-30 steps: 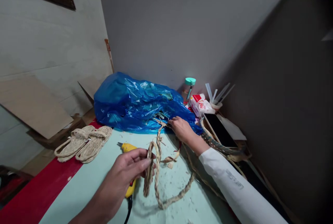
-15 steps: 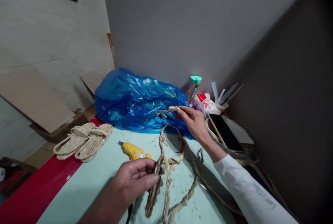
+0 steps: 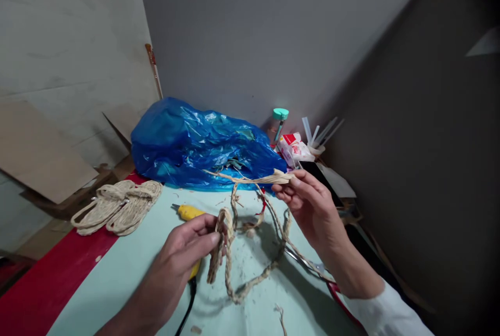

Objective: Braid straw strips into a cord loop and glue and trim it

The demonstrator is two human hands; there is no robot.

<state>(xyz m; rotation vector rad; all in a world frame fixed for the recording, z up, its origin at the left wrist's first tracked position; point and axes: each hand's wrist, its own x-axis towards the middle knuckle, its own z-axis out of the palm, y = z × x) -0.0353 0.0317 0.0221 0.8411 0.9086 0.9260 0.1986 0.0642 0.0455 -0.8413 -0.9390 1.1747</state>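
My left hand [image 3: 187,247] is closed on a folded bundle at one end of a braided straw cord [image 3: 255,281]. From there the cord loops down over the pale green tabletop and back up on the right. Higher up, my right hand [image 3: 310,200] pinches a flat, pale strip of dried straw [image 3: 269,177], its thin end pointing left in front of the blue bag. Partly behind my left hand lies a yellow glue gun [image 3: 189,212], nozzle to the left, with a black cable. Scissors [image 3: 300,259] with red handles lie below my right wrist, partly covered by the cord.
A pair of woven straw sandals [image 3: 117,206] rests on the red strip at left. A large blue plastic bag [image 3: 203,138] lines the back. Behind on the right are a teal-lidded jar [image 3: 280,117], tissue pack [image 3: 295,149], cup of glue sticks [image 3: 316,149] and dark-screened tablet [image 3: 320,177].
My right hand has come back from the bag, bringing the straw strip nearer. My left hand has lifted the braid's bundle slightly. The view has shifted, and the scissors show more.
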